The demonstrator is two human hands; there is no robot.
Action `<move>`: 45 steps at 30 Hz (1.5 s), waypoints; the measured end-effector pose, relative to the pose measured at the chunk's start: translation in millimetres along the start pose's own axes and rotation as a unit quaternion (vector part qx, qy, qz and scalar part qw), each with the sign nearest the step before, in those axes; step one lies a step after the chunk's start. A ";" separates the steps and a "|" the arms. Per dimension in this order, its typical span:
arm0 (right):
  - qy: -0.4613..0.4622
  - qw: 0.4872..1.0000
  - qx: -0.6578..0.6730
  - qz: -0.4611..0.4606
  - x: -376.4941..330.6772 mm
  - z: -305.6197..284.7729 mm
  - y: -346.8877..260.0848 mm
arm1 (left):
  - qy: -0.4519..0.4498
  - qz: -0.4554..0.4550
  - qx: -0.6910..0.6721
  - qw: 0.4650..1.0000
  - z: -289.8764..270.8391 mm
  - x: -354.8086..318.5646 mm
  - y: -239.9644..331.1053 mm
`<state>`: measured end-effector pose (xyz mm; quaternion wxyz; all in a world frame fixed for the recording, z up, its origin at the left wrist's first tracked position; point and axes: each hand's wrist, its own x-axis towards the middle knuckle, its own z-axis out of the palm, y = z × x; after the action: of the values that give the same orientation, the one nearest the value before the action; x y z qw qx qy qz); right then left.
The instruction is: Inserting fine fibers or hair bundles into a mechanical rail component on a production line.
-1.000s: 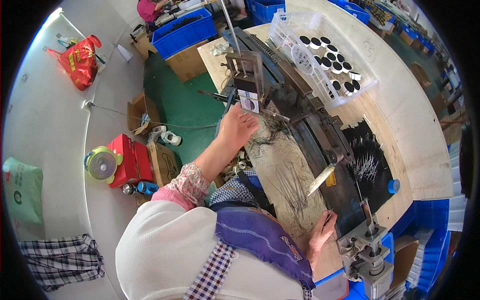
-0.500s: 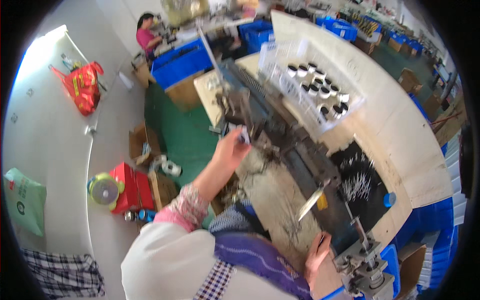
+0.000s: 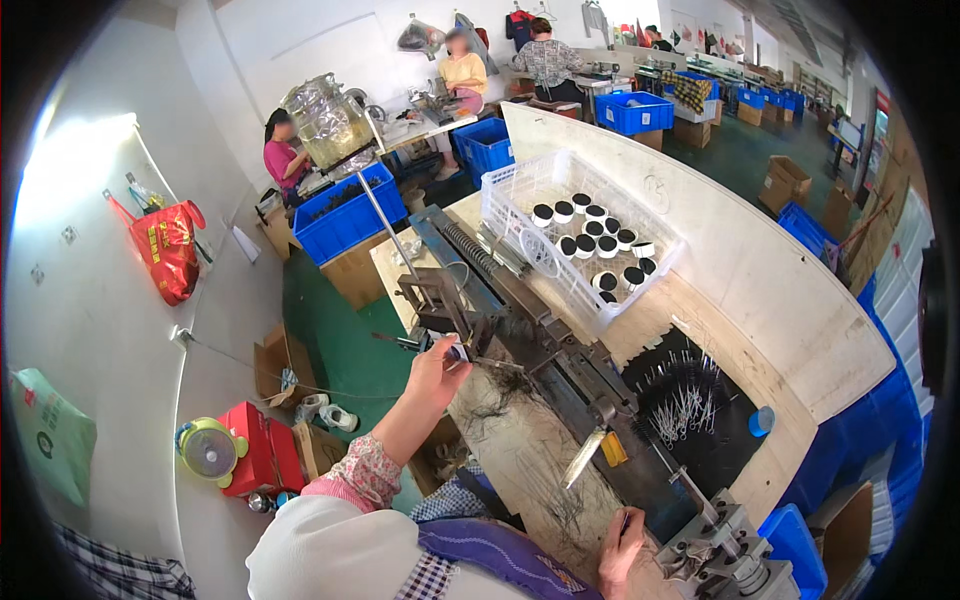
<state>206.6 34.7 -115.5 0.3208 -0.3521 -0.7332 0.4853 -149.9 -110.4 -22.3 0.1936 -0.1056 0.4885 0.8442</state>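
Observation:
My left hand [image 3: 437,366] reaches forward on a floral-sleeved arm to the near end of a long metal machine [image 3: 545,345] on the wooden bench [image 3: 520,450]. Its fingers are pinched shut on a small white part [image 3: 458,350] beside a thin dark rod [image 3: 495,364], just below the machine's upright frame [image 3: 432,300]. My right hand [image 3: 620,545] rests low on the bench next to the machine's other end [image 3: 725,545], fingers bent; whether it holds anything is not visible. Dark loose fibres [image 3: 505,400] lie between the hands.
A white crate [image 3: 520,205] of round black-and-white caps stands behind the machine. A black mat [image 3: 715,455] with several white pins and a small blue cup [image 3: 762,420] lie to the right. Blue bins, cardboard boxes, a red bag [image 3: 165,250] and other seated people surround the bench.
The view has lifted and now takes in more of the room. My left hand stays at the machine's near end, and my right hand stays at the bench's lower edge.

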 end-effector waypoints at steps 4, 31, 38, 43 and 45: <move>-0.009 1.000 0.001 0.014 1.4 -1.0 -3.8 | -0.002 -0.004 0.014 1.000 -1.0 4.4 5.7; -0.006 1.000 0.010 0.009 1.1 -0.8 2.2 | 0.038 -0.032 0.061 0.997 11.3 -4.7 17.1; -0.024 0.999 -0.007 0.031 3.2 -3.6 -8.3 | -0.014 0.008 0.045 0.999 -6.0 0.2 0.2; -0.008 0.999 0.025 0.032 4.1 2.3 -4.5 | 0.011 0.008 0.026 1.000 -12.1 5.4 -5.5; -0.007 1.000 0.021 0.019 2.9 0.7 -4.5 | 0.022 0.010 0.029 0.999 -4.7 2.8 -6.7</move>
<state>203.5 35.6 -111.1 0.3136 -0.3555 -0.7184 0.5091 -149.6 -110.9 -30.9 0.1771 -0.1136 0.5182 0.8290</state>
